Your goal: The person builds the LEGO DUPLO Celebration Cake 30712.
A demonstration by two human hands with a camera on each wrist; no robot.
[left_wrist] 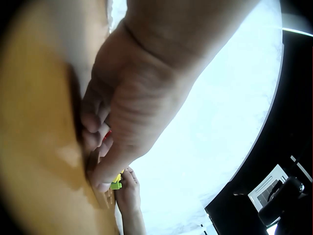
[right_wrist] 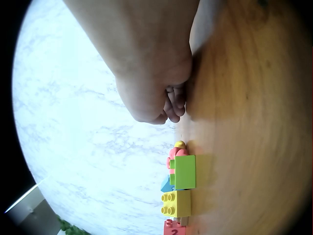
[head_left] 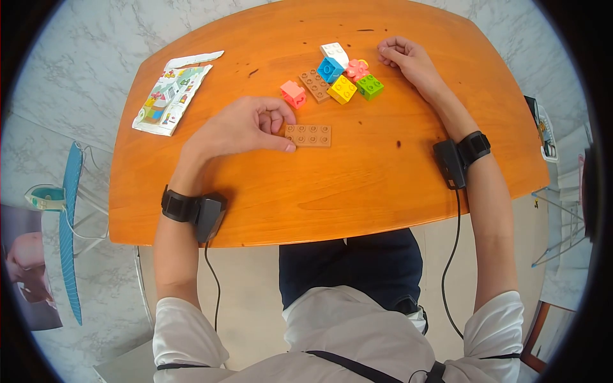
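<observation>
My left hand [head_left: 246,126] pinches the left end of a tan eight-stud toy building brick [head_left: 308,135] between thumb and fingers. The brick lies flat with its studs up. In the left wrist view the thumb and fingertips close round its end [left_wrist: 103,198]. Loosely curled and holding nothing, my right hand [head_left: 408,60] rests on the table right of a brick cluster. Nearest to it are a pink flower piece [head_left: 356,69] and a green brick [head_left: 369,87]. A coral brick [head_left: 294,94] marked with a number sits just beyond the left fingers.
In the cluster are a yellow brick [head_left: 342,90], a blue brick [head_left: 330,69], a white brick [head_left: 334,52] and another tan brick [head_left: 315,85]. An opened printed packet [head_left: 169,102] lies at the table's left, a torn strip [head_left: 195,59] beside it. Wrist-camera cables hang over the near edge.
</observation>
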